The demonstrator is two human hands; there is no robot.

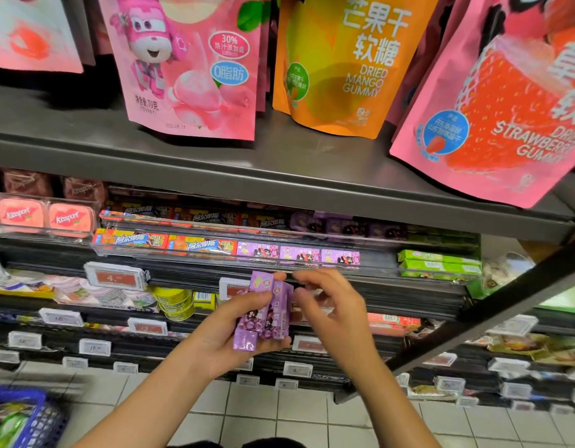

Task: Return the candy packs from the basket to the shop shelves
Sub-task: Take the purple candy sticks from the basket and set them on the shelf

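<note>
A: Packs, where now?

B: Purple packs, bunched in the left hand, held in a closed grip round the lower half, with the thumb across the front. Well apart from the basket, down at the near left.

A: And the right hand?

B: Just right of the bundle, with curled fingers close to the rightmost pack. Cannot tell whether pinching it or only near.

A: Long axis?

B: Standing on end, tipped slightly right at the top.

A: Headed where?

B: Probably to the matching purple row in the clear tray, straight above and farther in. Laid flat there, long axis running left to right.

A: Needs a turn, then?

B: Likely so: from upright to lying, then up and away from the body. Looks best fed into the bare stretch of tray right of that row, short of the green boxes. Nearer the right hand than the left.
</note>
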